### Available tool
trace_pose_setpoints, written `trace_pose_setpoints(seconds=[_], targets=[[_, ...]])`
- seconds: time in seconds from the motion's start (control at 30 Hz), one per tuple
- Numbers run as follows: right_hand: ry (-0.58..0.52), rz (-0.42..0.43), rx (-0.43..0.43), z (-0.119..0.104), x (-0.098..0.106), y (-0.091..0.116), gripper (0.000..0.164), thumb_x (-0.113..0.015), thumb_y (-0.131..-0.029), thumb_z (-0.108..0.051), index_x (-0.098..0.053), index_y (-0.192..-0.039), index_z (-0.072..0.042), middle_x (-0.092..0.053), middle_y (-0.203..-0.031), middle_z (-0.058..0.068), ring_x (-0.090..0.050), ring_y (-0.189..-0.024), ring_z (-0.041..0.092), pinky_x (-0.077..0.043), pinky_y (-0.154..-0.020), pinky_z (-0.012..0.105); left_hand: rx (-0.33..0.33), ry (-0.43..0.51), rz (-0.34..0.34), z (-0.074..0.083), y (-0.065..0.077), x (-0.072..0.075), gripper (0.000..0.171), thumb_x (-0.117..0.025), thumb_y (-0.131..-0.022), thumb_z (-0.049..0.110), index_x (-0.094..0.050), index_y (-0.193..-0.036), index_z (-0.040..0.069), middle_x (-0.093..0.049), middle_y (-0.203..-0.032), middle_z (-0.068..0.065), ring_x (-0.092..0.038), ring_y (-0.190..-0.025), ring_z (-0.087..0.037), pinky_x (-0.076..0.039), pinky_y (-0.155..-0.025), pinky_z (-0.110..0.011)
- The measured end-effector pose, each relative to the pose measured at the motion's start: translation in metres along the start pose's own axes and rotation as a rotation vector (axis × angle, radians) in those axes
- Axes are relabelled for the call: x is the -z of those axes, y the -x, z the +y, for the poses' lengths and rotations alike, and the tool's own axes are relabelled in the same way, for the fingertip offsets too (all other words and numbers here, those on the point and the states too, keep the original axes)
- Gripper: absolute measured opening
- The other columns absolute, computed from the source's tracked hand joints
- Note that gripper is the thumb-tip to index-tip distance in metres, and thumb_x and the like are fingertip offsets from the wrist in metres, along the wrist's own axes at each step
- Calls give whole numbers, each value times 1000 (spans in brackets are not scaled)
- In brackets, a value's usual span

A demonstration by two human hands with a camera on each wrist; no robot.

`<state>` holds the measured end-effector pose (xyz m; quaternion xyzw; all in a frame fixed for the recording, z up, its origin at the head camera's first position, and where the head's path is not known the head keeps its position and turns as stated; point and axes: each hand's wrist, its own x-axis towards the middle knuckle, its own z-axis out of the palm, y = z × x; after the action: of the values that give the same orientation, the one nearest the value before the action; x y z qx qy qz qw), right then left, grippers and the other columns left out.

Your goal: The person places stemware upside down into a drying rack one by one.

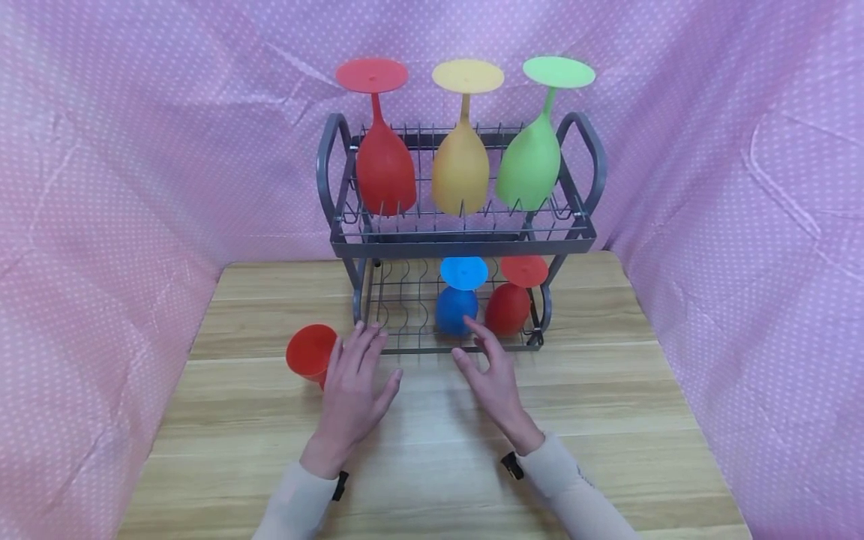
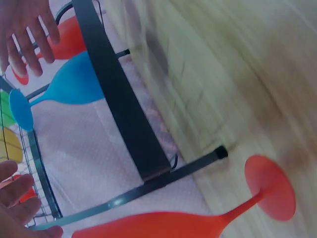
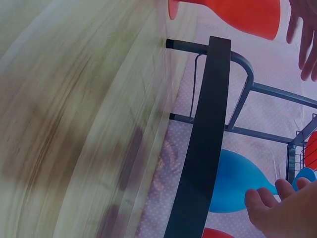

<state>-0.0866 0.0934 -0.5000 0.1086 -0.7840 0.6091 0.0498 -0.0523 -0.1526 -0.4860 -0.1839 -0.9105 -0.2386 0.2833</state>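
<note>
My left hand (image 1: 351, 394) hovers over the table with straight fingers, just right of an upright red plastic goblet (image 1: 310, 349). In the head view the hand hides most of that goblet's stem and its foot; the left wrist view shows the foot (image 2: 272, 188) on the wood. My right hand (image 1: 496, 384) holds nothing, its fingers relaxed in front of the lower shelf. Nearest to it are an upside-down blue goblet (image 1: 455, 313) and an upside-down red goblet (image 1: 508, 309), both on that shelf. Whether its fingertips touch the blue one, I cannot tell.
A grey two-tier dish rack (image 1: 466, 247) stands at the table's back. Its upper tier carries upside-down red (image 1: 386, 169), yellow (image 1: 461, 172) and green (image 1: 532, 166) goblets. Pink dotted cloth (image 1: 135, 187) hangs behind and at both sides of the wooden table (image 1: 432, 465).
</note>
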Motion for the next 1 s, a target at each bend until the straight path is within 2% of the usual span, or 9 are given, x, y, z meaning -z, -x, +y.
trace_pose_setpoints(seconds=[0.1,0.27,0.47,0.53,0.67,1.0], targets=[[8,-4,-16,1,-1,1,56,-70,-101,-24,-50,-152,-14,-51,-156,2,-45,-145,26,-41,-114,57,-1,-28,14,-5,-3,5,62,-48,-104,48,-58,-142,0,-55,-148,-21,-46,-140,-47,-33,-111,-73],[7,-8,-40,0,-2,3,55,-70,-101,-24,-51,-152,-15,-51,-156,2,-44,-145,26,-40,-115,56,-2,-80,33,-15,-6,14,63,-65,-94,38,-56,-143,0,-52,-150,-22,-46,-138,-50,-32,-111,-73],[2,-11,-42,0,-3,5,56,-70,-100,-26,-51,-152,-15,-51,-156,1,-44,-145,26,-39,-115,60,37,-116,20,-28,-9,24,68,-60,-93,47,-56,-143,1,-51,-148,-26,-40,-141,-53,-27,-111,-79],[7,-11,-32,0,-4,5,55,-70,-100,-23,-51,-152,-15,-51,-156,1,-44,-145,26,-39,-115,60,51,-135,-8,-32,-9,28,70,-59,-93,50,-56,-142,0,-49,-149,-28,-37,-142,-55,-24,-111,-80],[19,-16,-22,-1,-5,6,54,-69,-101,-24,-51,-151,-15,-51,-156,1,-45,-145,25,-41,-114,56,81,-187,-81,-40,-11,36,73,-67,-88,49,-56,-142,2,-44,-154,-28,-33,-144,-57,-21,-111,-80],[9,-26,-15,1,-7,8,54,-69,-101,-25,-51,-151,-14,-51,-156,2,-45,-145,25,-40,-115,57,233,-269,-327,-57,-11,51,76,-81,-84,44,-54,-149,14,-29,-161,-26,-26,-145,-57,-25,-110,-80]])
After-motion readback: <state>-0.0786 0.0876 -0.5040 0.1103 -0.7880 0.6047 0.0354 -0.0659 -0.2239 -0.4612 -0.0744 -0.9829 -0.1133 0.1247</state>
